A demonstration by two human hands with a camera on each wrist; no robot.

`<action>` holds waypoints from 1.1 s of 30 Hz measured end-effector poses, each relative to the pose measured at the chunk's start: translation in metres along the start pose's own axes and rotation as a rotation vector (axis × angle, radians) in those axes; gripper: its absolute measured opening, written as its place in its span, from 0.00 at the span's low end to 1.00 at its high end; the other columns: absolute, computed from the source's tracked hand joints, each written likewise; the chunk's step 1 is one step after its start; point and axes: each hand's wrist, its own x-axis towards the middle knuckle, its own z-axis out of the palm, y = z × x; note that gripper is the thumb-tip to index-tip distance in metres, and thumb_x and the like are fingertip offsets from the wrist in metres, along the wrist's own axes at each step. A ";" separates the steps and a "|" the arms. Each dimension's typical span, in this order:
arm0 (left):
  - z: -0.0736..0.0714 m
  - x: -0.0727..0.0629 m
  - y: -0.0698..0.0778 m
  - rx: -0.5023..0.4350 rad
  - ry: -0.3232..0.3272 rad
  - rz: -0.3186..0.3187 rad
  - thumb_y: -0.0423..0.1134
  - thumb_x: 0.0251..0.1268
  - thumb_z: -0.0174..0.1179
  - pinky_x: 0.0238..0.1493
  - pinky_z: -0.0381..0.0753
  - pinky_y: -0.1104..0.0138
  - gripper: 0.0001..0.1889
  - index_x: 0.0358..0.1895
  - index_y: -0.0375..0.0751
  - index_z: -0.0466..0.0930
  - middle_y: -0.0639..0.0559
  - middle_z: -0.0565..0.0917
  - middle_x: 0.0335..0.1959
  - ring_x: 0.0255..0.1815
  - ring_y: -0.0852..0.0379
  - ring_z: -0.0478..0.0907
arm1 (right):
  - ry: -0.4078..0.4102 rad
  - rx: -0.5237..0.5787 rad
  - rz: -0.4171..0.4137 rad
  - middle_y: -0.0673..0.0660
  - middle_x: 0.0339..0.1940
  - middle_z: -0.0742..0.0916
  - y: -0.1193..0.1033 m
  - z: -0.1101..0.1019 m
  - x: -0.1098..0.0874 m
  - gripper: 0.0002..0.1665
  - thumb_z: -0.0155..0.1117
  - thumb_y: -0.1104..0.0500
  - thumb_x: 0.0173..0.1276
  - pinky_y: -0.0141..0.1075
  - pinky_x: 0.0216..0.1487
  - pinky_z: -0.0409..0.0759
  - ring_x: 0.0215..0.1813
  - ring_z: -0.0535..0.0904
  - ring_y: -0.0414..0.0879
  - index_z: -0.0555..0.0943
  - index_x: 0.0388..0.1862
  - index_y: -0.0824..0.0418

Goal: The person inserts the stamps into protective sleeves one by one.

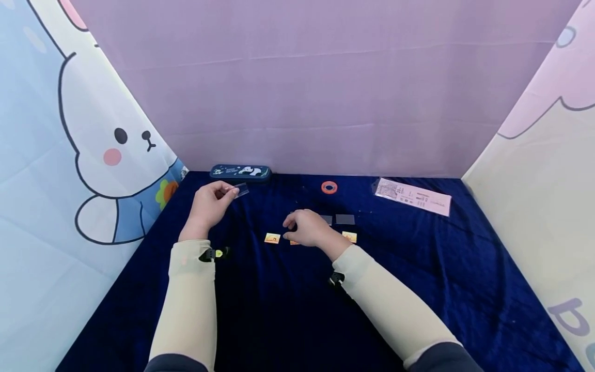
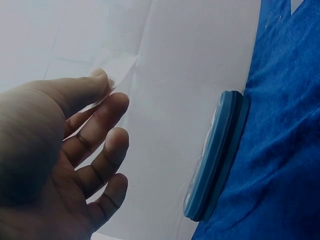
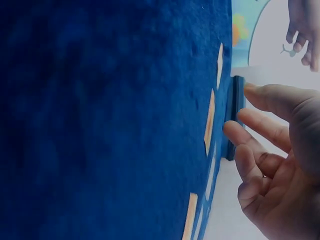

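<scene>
My left hand (image 1: 207,207) is raised at the left, pinching a small clear plastic piece (image 1: 242,190) between thumb and index finger. In the left wrist view the piece (image 2: 121,70) sticks out past the fingertips, and the other fingers are loosely bent. Over the middle of the table hovers my right hand (image 1: 308,228), fingers loosely bent with nothing between them. Below it lies a small orange picture card (image 1: 294,242), mostly hidden. Similar cards lie to its left (image 1: 272,238) and right (image 1: 349,237). Behind them are clear rectangles, one in full view (image 1: 345,219) and another partly covered (image 1: 327,220).
A dark blue panda pencil case (image 1: 228,172) stands at the back left. An orange-red tape roll (image 1: 323,187) lies at the back middle, a pink printed package (image 1: 413,197) at the back right. Fabric walls (image 1: 325,103) enclose the blue cloth-covered table (image 1: 260,320).
</scene>
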 end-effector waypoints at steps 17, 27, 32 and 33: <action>-0.004 -0.001 0.004 -0.029 -0.001 -0.027 0.57 0.77 0.62 0.39 0.75 0.57 0.18 0.43 0.46 0.87 0.49 0.84 0.37 0.37 0.49 0.75 | -0.031 -0.148 0.004 0.46 0.43 0.86 -0.017 0.013 0.016 0.21 0.77 0.42 0.67 0.42 0.55 0.80 0.44 0.81 0.40 0.90 0.53 0.50; -0.010 -0.002 -0.001 -0.020 0.014 -0.023 0.58 0.77 0.61 0.39 0.74 0.56 0.19 0.43 0.45 0.86 0.47 0.84 0.35 0.36 0.49 0.75 | -0.057 -0.127 0.050 0.44 0.42 0.86 -0.019 0.017 0.019 0.19 0.80 0.45 0.65 0.39 0.49 0.81 0.42 0.80 0.39 0.89 0.52 0.49; -0.012 -0.003 -0.002 -0.020 0.016 -0.036 0.59 0.77 0.60 0.38 0.75 0.57 0.21 0.44 0.44 0.86 0.47 0.84 0.35 0.35 0.49 0.75 | -0.050 -0.095 0.071 0.42 0.39 0.85 -0.017 0.018 0.020 0.15 0.81 0.46 0.63 0.38 0.46 0.80 0.39 0.80 0.39 0.89 0.45 0.47; -0.012 -0.003 -0.002 -0.022 0.016 -0.038 0.59 0.77 0.60 0.37 0.75 0.57 0.21 0.44 0.44 0.86 0.47 0.84 0.35 0.35 0.48 0.75 | -0.047 -0.093 0.071 0.42 0.38 0.85 -0.017 0.018 0.021 0.13 0.82 0.46 0.63 0.38 0.45 0.80 0.39 0.80 0.39 0.89 0.43 0.46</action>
